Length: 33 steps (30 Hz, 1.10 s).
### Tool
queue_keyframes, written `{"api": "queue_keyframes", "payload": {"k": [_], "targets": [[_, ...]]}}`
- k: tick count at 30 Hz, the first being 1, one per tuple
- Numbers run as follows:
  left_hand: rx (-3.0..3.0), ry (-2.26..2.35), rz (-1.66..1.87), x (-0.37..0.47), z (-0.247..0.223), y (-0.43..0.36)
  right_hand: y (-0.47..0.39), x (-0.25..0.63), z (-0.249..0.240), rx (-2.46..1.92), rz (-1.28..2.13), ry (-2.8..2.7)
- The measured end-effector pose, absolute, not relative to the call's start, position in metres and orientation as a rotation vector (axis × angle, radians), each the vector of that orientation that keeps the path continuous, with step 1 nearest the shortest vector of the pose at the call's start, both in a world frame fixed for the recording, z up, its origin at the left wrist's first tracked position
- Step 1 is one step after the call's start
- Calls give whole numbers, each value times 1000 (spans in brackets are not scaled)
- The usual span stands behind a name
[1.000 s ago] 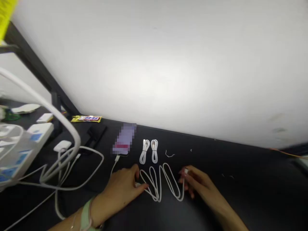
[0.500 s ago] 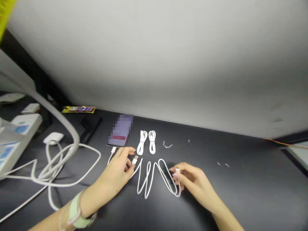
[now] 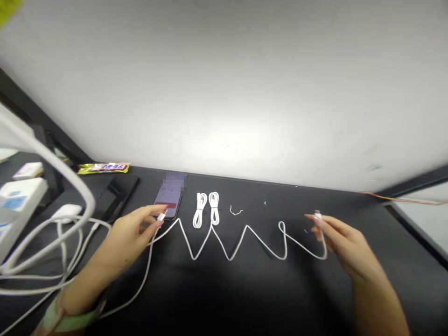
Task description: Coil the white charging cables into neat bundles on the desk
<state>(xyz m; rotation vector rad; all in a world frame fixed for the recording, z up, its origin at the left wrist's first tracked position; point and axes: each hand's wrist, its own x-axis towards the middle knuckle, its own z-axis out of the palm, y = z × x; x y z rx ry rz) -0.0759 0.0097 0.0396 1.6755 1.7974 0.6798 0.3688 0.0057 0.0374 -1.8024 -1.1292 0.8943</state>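
A white USB cable (image 3: 229, 259) lies in a zigzag across the black desk, stretched between my two hands. At the lower edge of the phone (image 3: 169, 198), my left hand (image 3: 126, 234) is closed in a pinch on a white plug. On the far side, my right hand (image 3: 345, 239) pinches the cable's other connector (image 3: 318, 214) between thumb and fingers, with the cord hanging from it in a curve. Two bundled white cables, one on the left (image 3: 199, 211) and one on the right (image 3: 214, 208), lie behind the zigzag, each bound at its middle.
Short white tie scraps (image 3: 235, 212) lie behind the cable. At left are a yellow-wrapped bar (image 3: 104, 168), a white power strip (image 3: 26, 193), a white charger case (image 3: 66, 212) and thick looped white cords (image 3: 82, 186). A pale wall (image 3: 227, 93) rises at the desk's back.
My hands have moved apart, the right one far to the right and the left one leftward to the phone's edge. The bunched cable has spread into a wide zigzag.
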Motion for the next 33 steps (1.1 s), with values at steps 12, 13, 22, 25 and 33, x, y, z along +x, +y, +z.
{"api": "queue_keyframes", "payload": {"k": [12,13,22,25,33], "targets": [[1812,1982,690,-96,40,19,-3,387,43,-1752,850,-1189],[1781,1969,675,-95,41,19,-4,385,44,-1747,887,-1216],[1564,1697,609,-69,35,9,4,343,36,-1853,1397,-1352],[1535,1607,595,-50,27,3,6,307,25,-1782,1552,-1381],[1366,1433,778,0,5,-16,-18,218,4,-1529,1740,-1228]]}}
